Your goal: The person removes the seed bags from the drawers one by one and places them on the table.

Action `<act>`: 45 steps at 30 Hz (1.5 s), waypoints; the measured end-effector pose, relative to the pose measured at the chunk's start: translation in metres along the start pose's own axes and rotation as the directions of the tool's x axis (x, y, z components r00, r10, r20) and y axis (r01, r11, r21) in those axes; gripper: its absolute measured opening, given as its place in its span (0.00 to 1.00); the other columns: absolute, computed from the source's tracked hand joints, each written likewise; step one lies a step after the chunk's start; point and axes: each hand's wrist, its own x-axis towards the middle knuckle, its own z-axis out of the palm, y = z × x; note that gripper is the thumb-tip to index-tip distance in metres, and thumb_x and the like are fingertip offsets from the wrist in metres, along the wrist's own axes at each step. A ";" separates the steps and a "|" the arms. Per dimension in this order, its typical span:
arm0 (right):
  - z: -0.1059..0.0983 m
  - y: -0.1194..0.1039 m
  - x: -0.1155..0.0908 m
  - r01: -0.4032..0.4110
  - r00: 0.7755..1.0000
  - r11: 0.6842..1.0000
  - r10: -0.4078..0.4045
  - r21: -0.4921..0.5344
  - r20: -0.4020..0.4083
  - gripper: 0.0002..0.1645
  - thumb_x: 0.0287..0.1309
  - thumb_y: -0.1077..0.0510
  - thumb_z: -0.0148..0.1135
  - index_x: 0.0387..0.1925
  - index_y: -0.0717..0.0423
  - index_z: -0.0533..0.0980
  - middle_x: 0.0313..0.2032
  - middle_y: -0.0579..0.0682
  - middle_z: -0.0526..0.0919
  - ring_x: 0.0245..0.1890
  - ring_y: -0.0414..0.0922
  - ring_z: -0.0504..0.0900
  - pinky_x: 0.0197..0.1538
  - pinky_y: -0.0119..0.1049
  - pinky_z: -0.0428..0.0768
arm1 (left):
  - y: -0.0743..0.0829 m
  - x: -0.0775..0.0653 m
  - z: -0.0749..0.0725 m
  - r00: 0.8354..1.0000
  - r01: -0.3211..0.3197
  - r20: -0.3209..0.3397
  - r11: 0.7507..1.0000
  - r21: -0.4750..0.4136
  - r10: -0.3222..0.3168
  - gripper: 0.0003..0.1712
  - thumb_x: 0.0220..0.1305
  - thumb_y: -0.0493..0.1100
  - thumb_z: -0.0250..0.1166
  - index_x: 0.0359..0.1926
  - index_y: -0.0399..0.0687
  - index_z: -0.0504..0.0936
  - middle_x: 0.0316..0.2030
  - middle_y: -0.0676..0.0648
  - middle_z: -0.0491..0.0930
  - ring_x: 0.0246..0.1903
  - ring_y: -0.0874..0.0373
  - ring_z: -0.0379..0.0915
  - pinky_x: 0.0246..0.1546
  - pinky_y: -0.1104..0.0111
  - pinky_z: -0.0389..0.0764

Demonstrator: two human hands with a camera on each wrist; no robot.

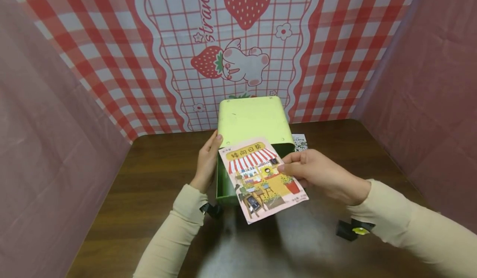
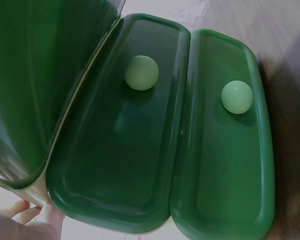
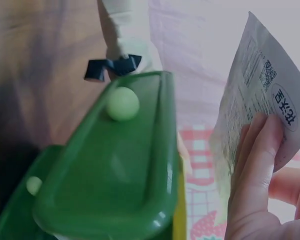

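Observation:
My right hand [image 1: 316,170] pinches the right edge of a pink sunflower seed packet [image 1: 261,182], thumb on its illustrated front. Fingers lie against the printed white back of the packet [image 3: 262,80] in the right wrist view. The packet overlaps the front of a pale yellow-green drawer box [image 1: 255,118] in the head view. Along the left side of this box, my left hand [image 1: 206,162] grips its edge. Two green drawer fronts [image 2: 110,165] with round pale knobs [image 2: 141,73] show in the left wrist view, beside an open dark green compartment [image 2: 40,75].
A brown wooden table [image 1: 130,211] lies under the box. Another printed packet [image 1: 299,140] shows partly behind the box's right side. A strawberry-patterned checked cloth [image 1: 171,33] hangs at the back, with pink cloth walls [image 1: 48,124] at both sides.

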 end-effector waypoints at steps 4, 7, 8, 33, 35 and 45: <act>-0.011 -0.004 -0.003 0.038 0.998 0.999 -0.037 0.026 -0.042 0.25 0.65 0.51 0.62 0.49 0.70 0.71 0.38 0.52 0.88 0.34 0.44 0.88 0.38 0.40 0.88 | 0.000 -0.001 0.000 1.000 0.023 0.004 1.000 -0.002 -0.023 0.34 0.69 0.63 0.55 0.72 0.62 0.65 0.68 0.53 0.69 0.64 0.59 0.67 0.62 0.66 0.74; -0.023 -0.008 -0.004 0.065 0.994 0.997 -0.060 0.048 -0.086 0.24 0.66 0.50 0.61 0.48 0.69 0.71 0.36 0.50 0.88 0.33 0.43 0.88 0.37 0.40 0.88 | 0.001 -0.001 0.000 1.000 0.029 0.011 1.000 -0.001 -0.029 0.34 0.69 0.65 0.55 0.72 0.64 0.64 0.69 0.54 0.68 0.63 0.57 0.69 0.58 0.65 0.78; -0.027 -0.009 -0.004 0.068 0.992 0.997 -0.062 0.049 -0.110 0.24 0.66 0.49 0.61 0.48 0.68 0.71 0.36 0.49 0.88 0.33 0.42 0.87 0.37 0.39 0.88 | 0.001 -0.001 0.000 0.999 0.029 0.012 1.000 0.004 -0.029 0.34 0.68 0.66 0.55 0.72 0.64 0.64 0.70 0.54 0.67 0.64 0.57 0.68 0.60 0.64 0.77; -0.137 0.027 0.061 0.291 0.692 0.920 -0.012 0.263 -0.722 0.09 0.60 0.50 0.66 0.24 0.38 0.82 0.20 0.35 0.81 0.22 0.31 0.80 0.25 0.24 0.81 | 0.006 0.000 -0.001 0.998 0.063 0.022 0.998 0.021 -0.063 0.32 0.73 0.59 0.52 0.74 0.59 0.61 0.74 0.53 0.59 0.71 0.57 0.58 0.67 0.61 0.70; -0.142 0.034 0.068 0.288 0.665 0.916 0.019 0.279 -0.747 0.09 0.58 0.50 0.68 0.22 0.36 0.83 0.20 0.35 0.80 0.21 0.31 0.79 0.24 0.24 0.80 | 0.004 0.000 -0.001 0.998 0.059 0.020 0.998 0.015 -0.060 0.32 0.72 0.61 0.53 0.73 0.63 0.62 0.73 0.54 0.60 0.70 0.57 0.59 0.66 0.61 0.71; -0.164 0.077 0.107 0.299 0.538 0.893 0.134 0.337 -0.832 0.08 0.58 0.53 0.69 0.23 0.40 0.85 0.16 0.34 0.78 0.19 0.30 0.74 0.22 0.21 0.74 | 0.003 -0.001 -0.001 0.999 0.040 -0.002 0.999 0.037 -0.040 0.34 0.68 0.66 0.54 0.71 0.66 0.65 0.72 0.56 0.62 0.71 0.58 0.57 0.69 0.60 0.68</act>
